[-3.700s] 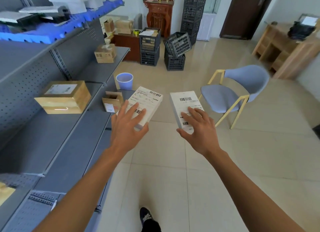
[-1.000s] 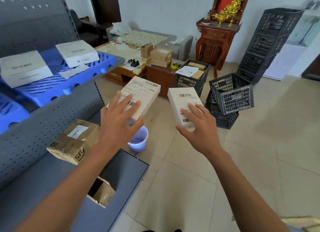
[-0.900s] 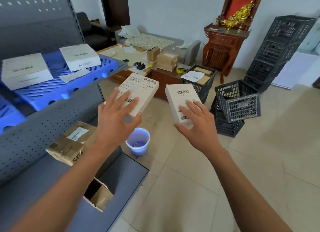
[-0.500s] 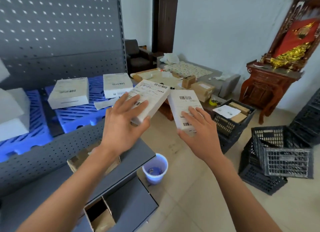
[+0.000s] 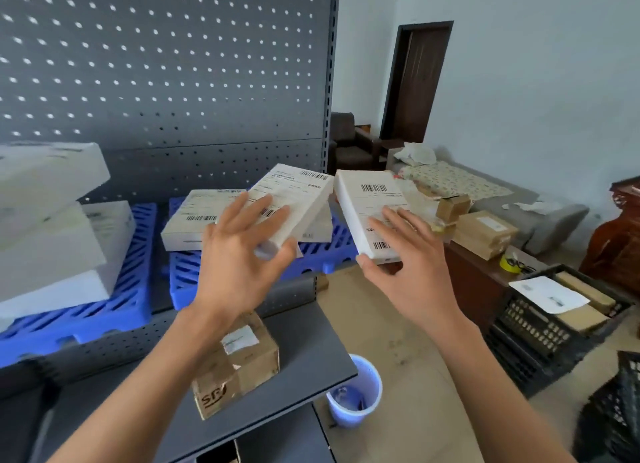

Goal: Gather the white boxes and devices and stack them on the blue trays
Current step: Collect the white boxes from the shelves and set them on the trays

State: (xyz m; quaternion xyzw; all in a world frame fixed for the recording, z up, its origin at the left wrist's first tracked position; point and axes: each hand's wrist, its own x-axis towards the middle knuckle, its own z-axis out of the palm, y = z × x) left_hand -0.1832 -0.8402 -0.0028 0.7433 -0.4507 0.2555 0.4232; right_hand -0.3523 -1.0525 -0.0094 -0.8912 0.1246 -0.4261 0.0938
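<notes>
White box (image 5: 294,204) gripped in left hand (image 5: 239,255), 2nd box (image 5: 372,213) in right hand (image 5: 412,265); delivery step, next: set both flat on blue tray (image 5: 322,260) w/ stacked boxes (image 5: 194,220).

Boxes (image 5: 194,220) lie on trays (image 5: 322,255) above a carton (image 5: 239,362).
</notes>
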